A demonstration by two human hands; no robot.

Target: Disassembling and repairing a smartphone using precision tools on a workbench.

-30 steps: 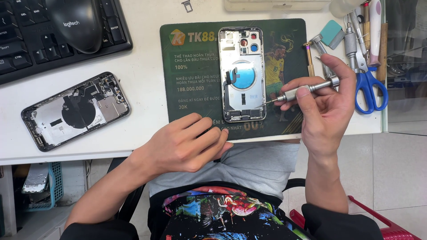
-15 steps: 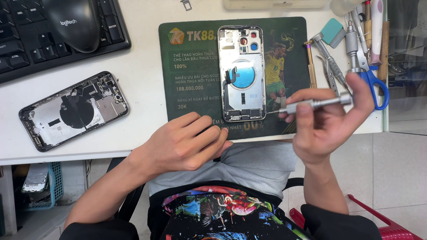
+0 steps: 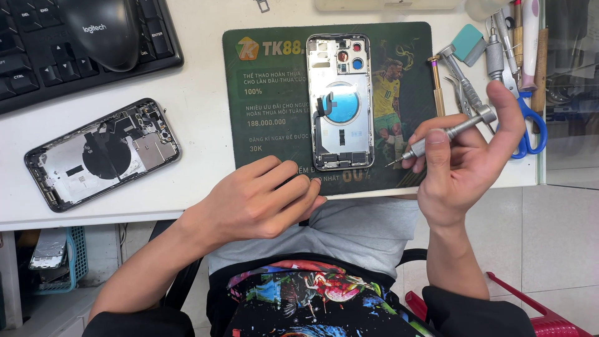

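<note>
An opened silver phone housing (image 3: 340, 100) lies upright on a dark green printed mat (image 3: 268, 112) on the white desk. My right hand (image 3: 465, 165) grips a slim silver screwdriver (image 3: 446, 132) to the right of the housing, its tip pointing at the housing's lower right corner without touching it. My left hand (image 3: 262, 200) rests palm down on the mat's front edge, just below the housing, fingers loosely curled and holding nothing. A second opened phone body (image 3: 103, 153) with a round black coil lies on the desk to the left.
A black keyboard (image 3: 37, 68) and black mouse (image 3: 103, 31) sit at the back left. Blue-handled scissors (image 3: 530, 118), tweezers, a gold-tipped driver (image 3: 437, 84) and other tools crowd the back right. The desk's front edge (image 3: 125, 215) runs under my left wrist.
My right hand has lifted the screwdriver away from the housing's right edge and shifted it right, forefinger now stretched along the handle's end. My left hand stays in place.
</note>
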